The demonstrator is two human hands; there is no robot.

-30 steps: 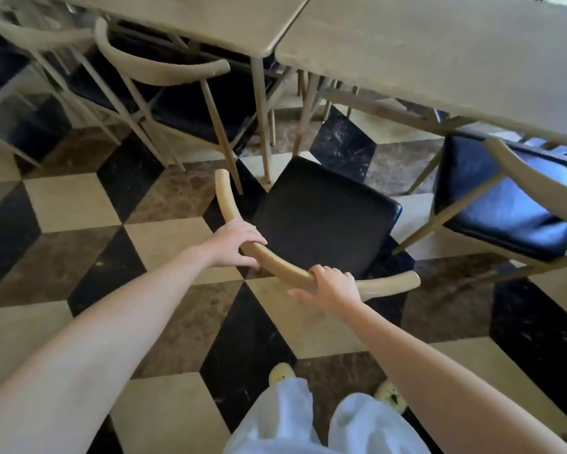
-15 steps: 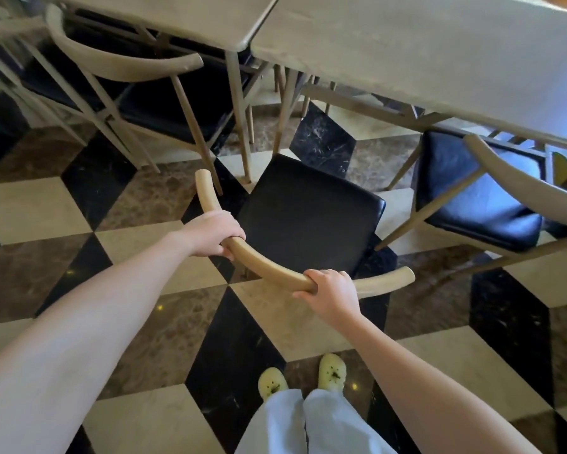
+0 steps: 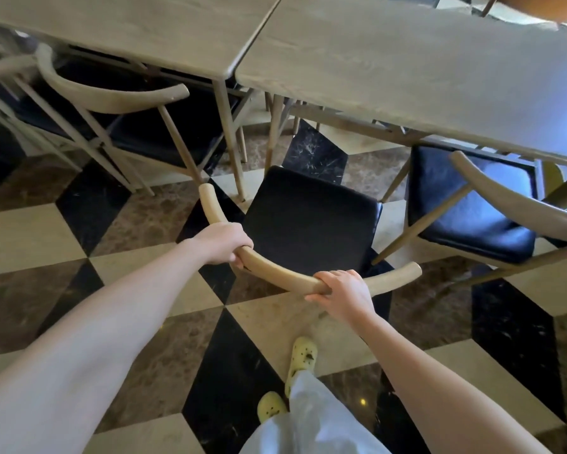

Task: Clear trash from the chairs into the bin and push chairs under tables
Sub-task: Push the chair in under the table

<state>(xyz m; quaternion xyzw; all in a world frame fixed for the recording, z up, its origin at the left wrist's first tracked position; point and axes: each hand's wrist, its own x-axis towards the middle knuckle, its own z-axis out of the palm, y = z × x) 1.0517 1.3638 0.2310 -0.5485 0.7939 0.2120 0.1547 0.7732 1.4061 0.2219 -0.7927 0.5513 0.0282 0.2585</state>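
Gripping the chair's curved wooden backrest (image 3: 275, 273), I have my left hand (image 3: 221, 245) and right hand (image 3: 342, 291) both closed on it. Its black seat (image 3: 308, 221) stands on the checkered floor (image 3: 39, 234), front edge just short of the desk (image 3: 406, 70).

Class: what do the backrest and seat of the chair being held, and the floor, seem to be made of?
Backrest: pale wood, smooth matte, probably bent; faint grain.
Seat: black leather or vinyl padding; soft sheen, rounded edges.
Floor: polished stone-like tiles, perhaps marble; veins and reflections.
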